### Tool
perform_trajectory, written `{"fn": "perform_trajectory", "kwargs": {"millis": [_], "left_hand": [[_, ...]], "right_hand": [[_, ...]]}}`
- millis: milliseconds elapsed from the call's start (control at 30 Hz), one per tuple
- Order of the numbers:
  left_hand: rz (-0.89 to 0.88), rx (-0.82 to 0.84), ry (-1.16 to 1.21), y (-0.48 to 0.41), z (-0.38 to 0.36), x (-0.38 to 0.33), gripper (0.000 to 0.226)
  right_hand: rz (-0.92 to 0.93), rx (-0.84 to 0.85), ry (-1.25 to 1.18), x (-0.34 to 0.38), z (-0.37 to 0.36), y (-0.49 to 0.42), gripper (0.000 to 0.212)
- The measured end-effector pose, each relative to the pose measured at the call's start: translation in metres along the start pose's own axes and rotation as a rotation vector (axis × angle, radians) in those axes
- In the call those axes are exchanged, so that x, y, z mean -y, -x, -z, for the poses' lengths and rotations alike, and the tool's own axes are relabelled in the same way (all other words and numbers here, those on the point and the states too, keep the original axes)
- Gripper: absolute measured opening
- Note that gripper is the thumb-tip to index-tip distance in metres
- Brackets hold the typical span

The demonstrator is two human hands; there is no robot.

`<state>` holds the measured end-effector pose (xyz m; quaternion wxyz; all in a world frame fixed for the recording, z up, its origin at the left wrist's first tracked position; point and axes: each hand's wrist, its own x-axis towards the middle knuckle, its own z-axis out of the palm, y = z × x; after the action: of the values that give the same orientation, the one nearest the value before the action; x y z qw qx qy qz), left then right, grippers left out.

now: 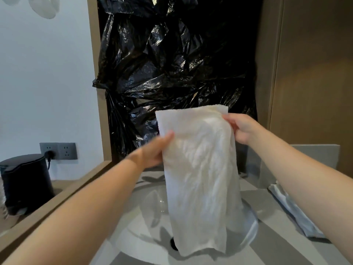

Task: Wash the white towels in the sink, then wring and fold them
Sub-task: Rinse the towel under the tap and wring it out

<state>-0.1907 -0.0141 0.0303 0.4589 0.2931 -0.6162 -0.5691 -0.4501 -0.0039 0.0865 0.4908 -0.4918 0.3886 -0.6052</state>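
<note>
While it hangs straight below the grip, over the sink (137, 217), the towel (198, 169) would drip into the basin, which is likely why it's held there. Left hand (154, 150) grips its left edge; right hand (240, 129) pinches the right edge near the top corner, slightly higher. Towel looks doubled lengthwise, so I'd say fold step. Black plastic (172, 54) behind.
</note>
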Motion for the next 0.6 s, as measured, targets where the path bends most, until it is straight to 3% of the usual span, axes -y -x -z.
{"fn": "perform_trajectory", "kwargs": {"millis": [67,133,200,300,367,400,533,600], "left_hand": [[0.207,0.105,-0.061,0.015,-0.014,0.035,0.031],[0.181,0.077,0.028,0.02,-0.019,0.043,0.032],[0.126,-0.047,0.233,0.016,-0.019,0.038,0.033],[0.255,-0.148,0.231,0.019,-0.03,0.06,0.046],[0.415,-0.214,0.116,0.026,-0.039,0.082,0.049],[0.43,-0.235,0.1,0.026,-0.036,0.083,0.05],[0.322,-0.185,0.171,0.015,-0.014,0.048,0.064],[0.345,-0.165,-0.059,0.016,-0.013,0.047,0.057]], "right_hand": [[-0.004,0.016,0.062,-0.005,-0.006,0.001,0.016],[0.014,-0.055,0.026,-0.012,-0.004,0.002,0.015],[-0.028,-0.123,-0.168,-0.025,0.008,0.004,0.026],[-0.374,-0.002,-0.104,-0.095,0.025,0.02,0.064],[-0.591,0.158,0.016,-0.137,0.025,0.041,0.064],[-0.649,0.161,0.011,-0.142,0.023,0.046,0.06],[-0.545,0.015,-0.266,-0.102,0.023,0.036,0.075],[-0.482,0.049,-0.169,-0.09,0.018,0.032,0.059]]}}
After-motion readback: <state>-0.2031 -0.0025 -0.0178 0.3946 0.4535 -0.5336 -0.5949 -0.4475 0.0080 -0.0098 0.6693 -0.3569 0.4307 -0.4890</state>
